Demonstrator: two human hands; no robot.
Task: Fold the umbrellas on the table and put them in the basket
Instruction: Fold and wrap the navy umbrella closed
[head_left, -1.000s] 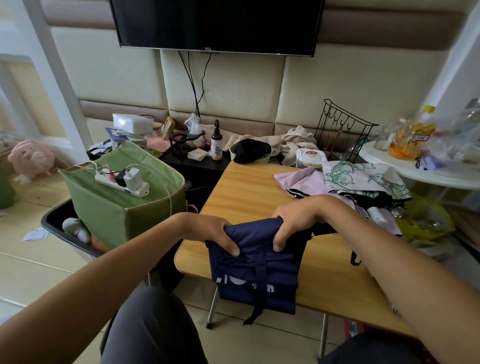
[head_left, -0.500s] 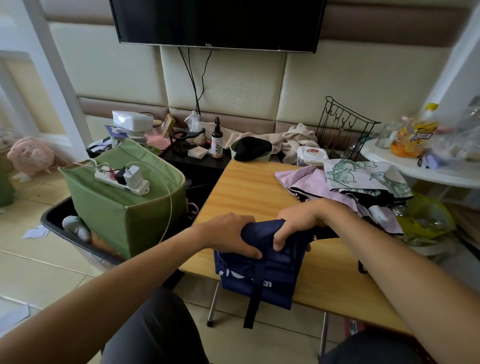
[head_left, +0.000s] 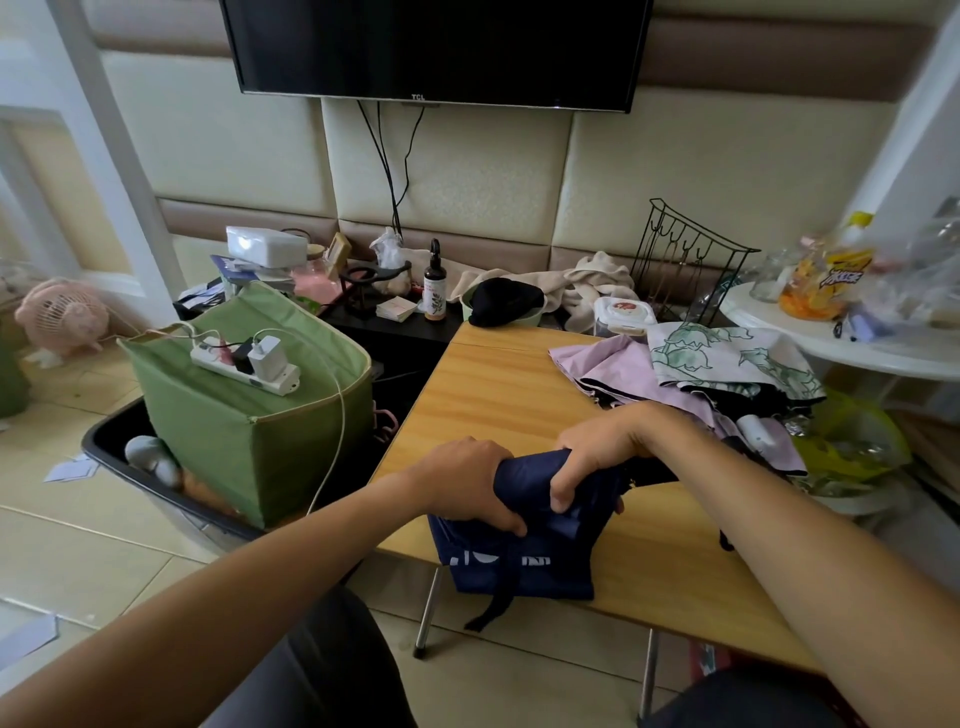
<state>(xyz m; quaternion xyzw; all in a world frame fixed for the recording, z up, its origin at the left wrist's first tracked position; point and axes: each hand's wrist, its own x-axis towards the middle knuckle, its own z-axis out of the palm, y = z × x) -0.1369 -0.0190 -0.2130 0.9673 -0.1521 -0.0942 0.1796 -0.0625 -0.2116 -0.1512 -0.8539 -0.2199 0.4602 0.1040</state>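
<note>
My left hand (head_left: 470, 486) and right hand (head_left: 597, 460) both have fingers curled tight around the navy umbrella (head_left: 524, 540) at the near edge of the table (head_left: 498, 395), its canopy hanging over the edge. I'd keep the folds bunched evenly while twisting, then catch the dangling strap (head_left: 496, 603). The pink umbrella (head_left: 618, 364) and leaf-print umbrella (head_left: 727, 358) wait unfolded behind; the green basket (head_left: 249, 441) stands left.

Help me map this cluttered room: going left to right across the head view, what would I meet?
Pink fan → green basket → left hand → navy umbrella → right hand → floral umbrella → yellow snack bag.
</note>
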